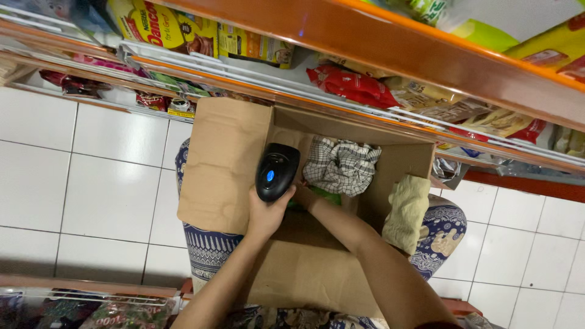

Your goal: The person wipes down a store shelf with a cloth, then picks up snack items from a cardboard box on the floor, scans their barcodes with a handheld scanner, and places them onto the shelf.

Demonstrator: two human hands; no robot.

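The person's left hand (266,214) is clenched around the grip of a black handheld scanner (276,171) with a blue light on its head. The scanner is held over the open cardboard box (226,159), just inside the box's left flap. The right hand (303,196) reaches down into the box just beside the scanner; its fingers are hidden behind the scanner and the box contents, so whether it grasps anything cannot be told. Something green (326,195) shows at that hand, inside the box. Deeper in the box lies a crumpled black-and-white checked cloth (341,165). A pale yellow cloth (406,211) hangs over the box's right wall. The box rests on the person's lap, on patterned blue fabric (207,250). Beyond the box stand orange-edged shelves (390,52) packed with bagged goods, above a white tiled floor (91,183).
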